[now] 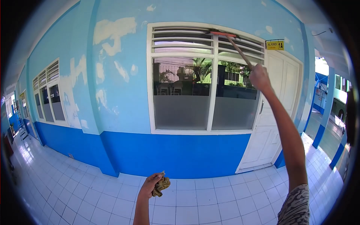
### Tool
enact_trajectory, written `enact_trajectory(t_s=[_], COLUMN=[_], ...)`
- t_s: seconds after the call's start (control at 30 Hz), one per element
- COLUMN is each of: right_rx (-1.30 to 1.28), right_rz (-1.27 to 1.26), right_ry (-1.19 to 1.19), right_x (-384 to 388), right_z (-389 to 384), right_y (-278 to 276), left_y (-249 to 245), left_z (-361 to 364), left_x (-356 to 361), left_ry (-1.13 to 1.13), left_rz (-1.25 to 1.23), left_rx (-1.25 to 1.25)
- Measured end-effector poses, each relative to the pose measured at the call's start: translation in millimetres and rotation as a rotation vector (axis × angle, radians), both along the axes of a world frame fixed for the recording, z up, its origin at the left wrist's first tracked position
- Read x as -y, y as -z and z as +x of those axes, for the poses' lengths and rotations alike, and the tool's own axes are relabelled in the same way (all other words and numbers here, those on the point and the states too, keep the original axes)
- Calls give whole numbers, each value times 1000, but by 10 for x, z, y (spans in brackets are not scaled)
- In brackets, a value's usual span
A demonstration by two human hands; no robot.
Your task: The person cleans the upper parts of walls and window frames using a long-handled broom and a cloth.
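Wiper (224,34), one; cloth (162,185), one; window (182,112), two panes.
Your right hand (259,77) grasps the wiper handle, head at the top louvres (180,39); your left hand (149,185) clenches the cloth, held low.

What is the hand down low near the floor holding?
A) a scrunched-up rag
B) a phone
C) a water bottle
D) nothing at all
A: the left hand has its fingers closed around a crumpled brownish rag, low over the white floor tiles. The right hand is raised and grips a long-handled wiper against the window's top slats.
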State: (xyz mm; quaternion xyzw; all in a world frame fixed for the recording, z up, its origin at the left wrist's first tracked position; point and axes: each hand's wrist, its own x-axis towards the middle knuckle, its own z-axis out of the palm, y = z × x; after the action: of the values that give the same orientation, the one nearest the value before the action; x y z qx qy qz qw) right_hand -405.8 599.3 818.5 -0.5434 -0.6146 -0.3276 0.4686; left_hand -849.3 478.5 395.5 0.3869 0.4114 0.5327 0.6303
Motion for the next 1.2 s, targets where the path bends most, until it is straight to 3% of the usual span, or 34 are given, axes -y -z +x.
enact_trajectory(t_s=[0.07,0.1,0.2,0.27,0.33,0.4,0.53,0.63,0.7,0.8,1.0,1.07,1.2], right_rx=[-81,-248,-373,-414,-1060,-1100,-1239,-1061,-851,-920,-861,-821,-701], right_rz=[-37,-130,-217,-246,-614,-617,-565,-417,-399,-410,68,143,227], right_ry=[-18,-130,-352,-435,-1115,-1136,-1299,-1250,-1173,-1187,-820,-815,-584], right_x=[-121,-263,-203,-177,99,394,516,405,222,6,-1084,-1488,-2088], right_z=[-204,-268,-648,-671,-646,-851,-944,-973,-1056,-1339,-841,-525,46], right_y=[464,644,1250,1363,1335,1462,1669,1825,1930,1796,865,547,30], left_y=[-71,-170,-411,-480,-661,-895,-871,-621,-401,-270,-214,-132,-141], left_z=[29,62,271,456,679,871,930,615,368,188,-96,-264,-585], left_x=[-60,-64,-77,-227,-308,-314,-335,-323,-397,-440,-606,-748,-1034], left_ry=[48,49,68,163,203,228,228,233,194,165,126,89,72], left_rz=[113,139,115,128,160,99,218,186,137,63,80,55,42], left_rx=[1,3,-74,-68,-91,-132,-221,-470,-440,-298,-345,-441,-348])
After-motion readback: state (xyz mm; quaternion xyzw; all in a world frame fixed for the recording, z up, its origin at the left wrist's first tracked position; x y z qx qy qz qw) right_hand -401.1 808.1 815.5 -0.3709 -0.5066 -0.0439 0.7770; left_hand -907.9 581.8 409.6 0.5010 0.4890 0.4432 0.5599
